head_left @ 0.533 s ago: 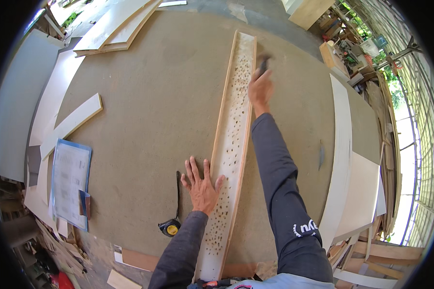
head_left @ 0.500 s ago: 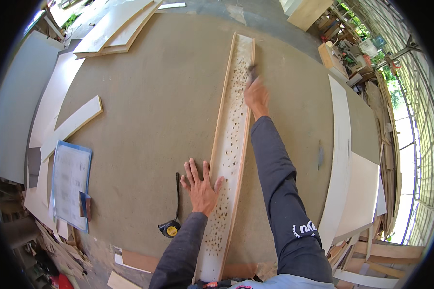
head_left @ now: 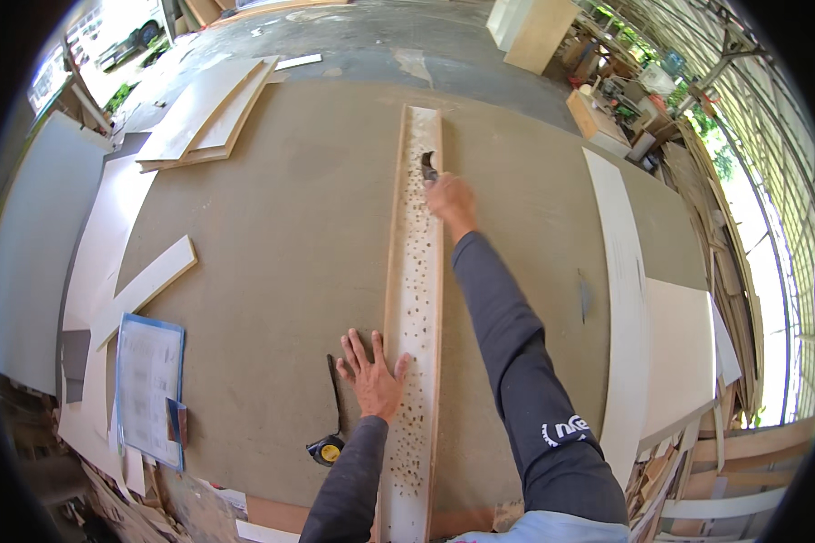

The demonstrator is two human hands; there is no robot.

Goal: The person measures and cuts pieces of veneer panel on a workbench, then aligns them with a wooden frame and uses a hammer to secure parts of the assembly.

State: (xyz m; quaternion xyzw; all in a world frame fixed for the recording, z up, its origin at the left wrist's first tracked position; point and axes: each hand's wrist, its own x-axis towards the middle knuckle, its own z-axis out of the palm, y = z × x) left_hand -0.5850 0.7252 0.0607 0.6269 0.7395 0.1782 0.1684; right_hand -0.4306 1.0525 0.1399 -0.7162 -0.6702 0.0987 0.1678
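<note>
A long, narrow white board (head_left: 414, 312) with wooden edges lies lengthwise on the brown worktable, its face dotted with many brownish pits or marks. My right hand (head_left: 452, 200) is closed around a claw hammer (head_left: 428, 166) over the far part of the board, near its right edge. The hammer's dark curved head shows beyond my fist; the grip is mostly hidden. My left hand (head_left: 377, 385) lies flat with fingers spread, on the tabletop left of the board, its thumb reaching onto the board's edge. A tape measure (head_left: 325, 450) with its black strap rests beside my left forearm.
On the left lie a blue-edged clipboard (head_left: 149, 385) with papers and a white strip (head_left: 147, 288). Stacked panels (head_left: 195, 118) sit at the far left. A long white strip (head_left: 618, 299) runs along the right side. Wood scraps lie around the table (head_left: 272, 235).
The view has tilted, so the board and table appear lower. My right hand has shifted with the hammer, whose head now shows over the board. My left hand keeps its place beside the board.
</note>
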